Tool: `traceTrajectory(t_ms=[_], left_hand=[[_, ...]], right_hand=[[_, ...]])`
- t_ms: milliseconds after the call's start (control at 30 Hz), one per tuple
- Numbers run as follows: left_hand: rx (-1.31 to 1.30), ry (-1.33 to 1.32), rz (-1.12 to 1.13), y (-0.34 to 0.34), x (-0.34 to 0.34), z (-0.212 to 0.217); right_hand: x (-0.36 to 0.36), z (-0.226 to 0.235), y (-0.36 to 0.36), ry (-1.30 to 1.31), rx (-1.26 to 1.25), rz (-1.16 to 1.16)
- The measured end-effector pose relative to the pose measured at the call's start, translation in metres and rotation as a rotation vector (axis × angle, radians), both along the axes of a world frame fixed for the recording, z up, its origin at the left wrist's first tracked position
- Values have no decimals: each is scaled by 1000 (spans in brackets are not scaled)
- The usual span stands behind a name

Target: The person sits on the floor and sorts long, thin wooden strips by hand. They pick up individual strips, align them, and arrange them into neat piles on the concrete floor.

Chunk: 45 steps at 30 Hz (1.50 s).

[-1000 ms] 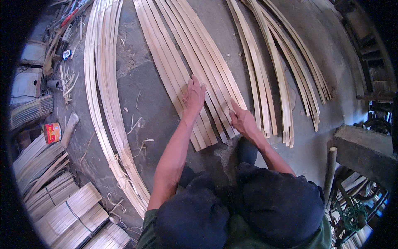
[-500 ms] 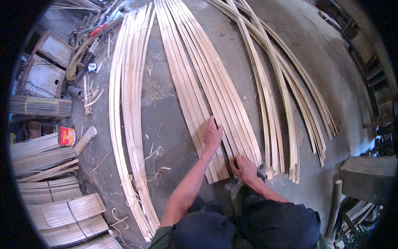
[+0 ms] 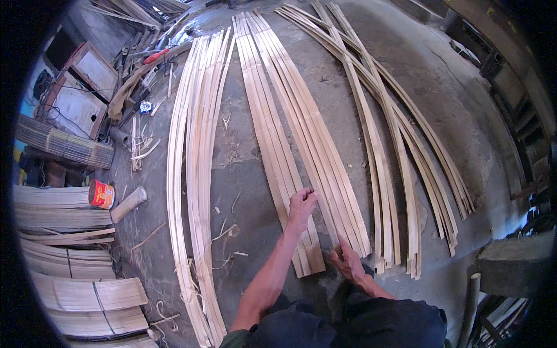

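Long pale bamboo slats [image 3: 290, 124] lie side by side on the concrete floor, running away from me. My left hand [image 3: 303, 207] rests flat on the near part of the middle slats, fingers spread over them. My right hand [image 3: 347, 261] presses down at the near ends of the slats just to the right, fingers on the floor and strip tips. Neither hand grips anything. My dark-trousered knees [image 3: 348, 322] show at the lower edge.
A bundle of curved slats [image 3: 194, 168] lies to the left, another loose pile [image 3: 400, 156] to the right. Stacked bamboo bundles [image 3: 75, 278], a red tin can [image 3: 101, 194], a short wooden cylinder [image 3: 129, 204] and tools [image 3: 145, 64] crowd the left. A concrete block [image 3: 510, 261] sits right.
The view has tilted up, showing more of the slats' far length. My left hand has slid nearer along the slats; my right hand stays at their near ends.
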<state>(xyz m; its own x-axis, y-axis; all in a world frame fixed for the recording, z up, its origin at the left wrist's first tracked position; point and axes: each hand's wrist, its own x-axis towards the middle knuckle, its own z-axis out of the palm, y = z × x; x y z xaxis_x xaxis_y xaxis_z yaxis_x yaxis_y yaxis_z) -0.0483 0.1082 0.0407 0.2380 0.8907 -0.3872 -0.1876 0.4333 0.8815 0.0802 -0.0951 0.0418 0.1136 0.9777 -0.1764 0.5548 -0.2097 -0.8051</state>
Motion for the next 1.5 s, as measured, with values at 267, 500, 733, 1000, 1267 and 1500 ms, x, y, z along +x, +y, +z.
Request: traceTrajectory(t_ms=[267, 500, 733, 1000, 1267, 1500], left_hand=[[212, 150, -6, -6, 29, 2], [623, 592, -208, -15, 50, -15], [1107, 993, -534, -74, 64, -15], [1238, 1110, -695, -88, 55, -29], [1184, 1136, -716, -90, 54, -30], [1127, 1186, -794, -91, 56, -28]], right_hand=[[11, -8, -10, 3, 95, -28], [43, 53, 29, -106, 17, -321], [93, 27, 42, -143, 61, -334], [86, 19, 26, -103, 35, -325], [86, 24, 21, -192, 5, -291], [92, 8, 20, -361, 18, -221]])
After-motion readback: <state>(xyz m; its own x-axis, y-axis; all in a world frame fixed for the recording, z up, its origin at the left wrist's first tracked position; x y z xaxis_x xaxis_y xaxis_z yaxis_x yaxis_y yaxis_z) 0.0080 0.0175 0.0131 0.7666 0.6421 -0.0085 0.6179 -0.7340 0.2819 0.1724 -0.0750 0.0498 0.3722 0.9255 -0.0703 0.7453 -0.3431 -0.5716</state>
